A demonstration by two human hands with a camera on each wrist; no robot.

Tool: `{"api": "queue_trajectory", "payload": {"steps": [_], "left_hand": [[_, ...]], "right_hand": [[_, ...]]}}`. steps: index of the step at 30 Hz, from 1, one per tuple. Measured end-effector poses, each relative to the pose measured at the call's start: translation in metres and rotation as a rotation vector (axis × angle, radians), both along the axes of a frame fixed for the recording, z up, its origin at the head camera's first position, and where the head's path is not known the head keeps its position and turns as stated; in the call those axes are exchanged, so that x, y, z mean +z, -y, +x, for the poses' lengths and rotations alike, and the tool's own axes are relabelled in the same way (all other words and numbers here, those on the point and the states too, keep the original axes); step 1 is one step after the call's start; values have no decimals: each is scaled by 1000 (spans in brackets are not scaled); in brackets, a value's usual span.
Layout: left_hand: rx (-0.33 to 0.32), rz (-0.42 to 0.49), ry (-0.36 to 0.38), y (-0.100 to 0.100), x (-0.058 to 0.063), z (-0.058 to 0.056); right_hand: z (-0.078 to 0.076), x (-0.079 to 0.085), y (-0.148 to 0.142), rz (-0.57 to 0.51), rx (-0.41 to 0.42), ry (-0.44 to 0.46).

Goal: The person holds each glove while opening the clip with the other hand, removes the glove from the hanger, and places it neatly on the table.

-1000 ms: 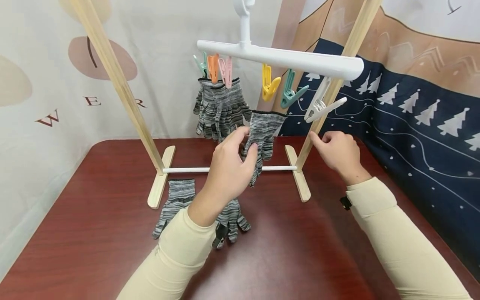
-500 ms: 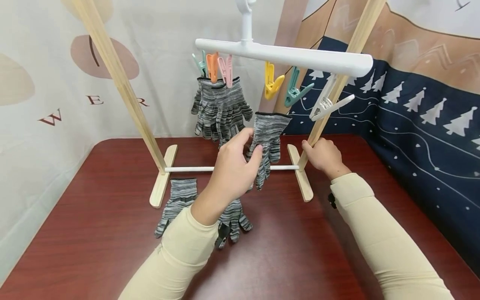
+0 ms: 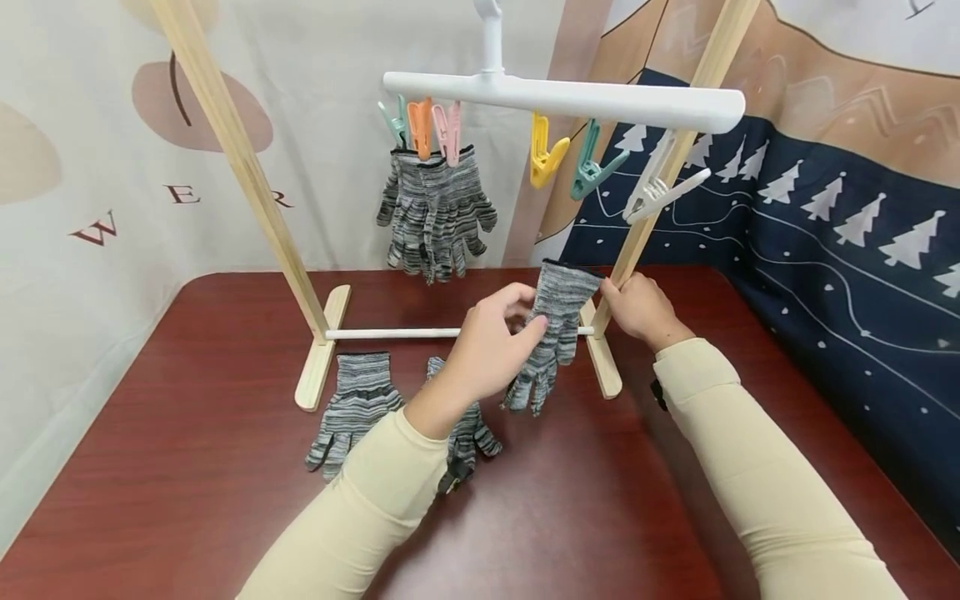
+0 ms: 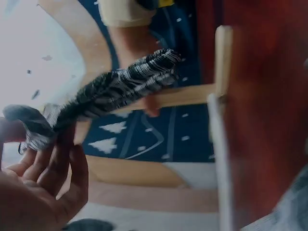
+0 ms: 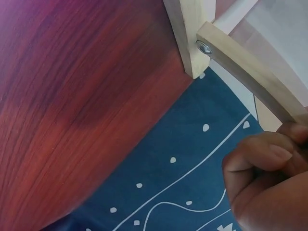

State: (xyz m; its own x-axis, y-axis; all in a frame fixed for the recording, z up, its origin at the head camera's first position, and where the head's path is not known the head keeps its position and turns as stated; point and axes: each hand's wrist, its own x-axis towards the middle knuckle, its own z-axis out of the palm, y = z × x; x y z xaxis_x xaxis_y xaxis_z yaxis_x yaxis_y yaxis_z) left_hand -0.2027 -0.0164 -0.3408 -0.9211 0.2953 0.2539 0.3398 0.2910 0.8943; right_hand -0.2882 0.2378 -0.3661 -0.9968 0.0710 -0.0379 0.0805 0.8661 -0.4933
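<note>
In the head view my left hand pinches a grey-and-black striped knit glove between thumb and fingers, its dark-edged cuff up and its fingers hanging down. The left wrist view shows the same glove edge-on. My right hand grips the right wooden post of a rack, low down; curled fingers show at that post in the right wrist view. Striped gloves hang from clothespins on the left of the white hanger bar. Two more gloves lie on the table, one left of the other, which the left arm partly hides.
Yellow, green and white clothespins dangle at the bar's right. Orange and pink ones sit at its left. A white crossbar joins the rack's wooden feet on the red-brown table.
My right hand has moved left onto the wooden post and taken hold of it. My left hand has shifted right and down with the glove, away from the hanging ones.
</note>
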Motion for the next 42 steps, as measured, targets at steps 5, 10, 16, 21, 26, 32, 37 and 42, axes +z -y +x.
{"api": "queue_trajectory", "payload": {"steps": [5,10,16,21,26,32,37,42], "left_hand": [[-82,5,121,-5,-18,-4],[-116,-47,196,-10,-27,-4],[-131,-109,278,-15,-34,-6],[-172,-151,292,-15,-37,-7],[-208,-218,288,-13,-43,-10],[-192,-318,222,-10,-48,-14],[-181,-410,189,-11,-52,-13],[-159,-509,145,-13,-56,-12]], "right_hand": [[-3,-1,0,-5,-3,18],[-6,-4,0,-7,6,6],[-7,-7,1,-17,-3,7],[-4,-6,2,-9,0,1],[-1,-3,3,-13,6,5],[1,-2,3,-18,0,3],[0,-4,1,-25,14,-6],[1,-4,-2,-23,8,-15]]}}
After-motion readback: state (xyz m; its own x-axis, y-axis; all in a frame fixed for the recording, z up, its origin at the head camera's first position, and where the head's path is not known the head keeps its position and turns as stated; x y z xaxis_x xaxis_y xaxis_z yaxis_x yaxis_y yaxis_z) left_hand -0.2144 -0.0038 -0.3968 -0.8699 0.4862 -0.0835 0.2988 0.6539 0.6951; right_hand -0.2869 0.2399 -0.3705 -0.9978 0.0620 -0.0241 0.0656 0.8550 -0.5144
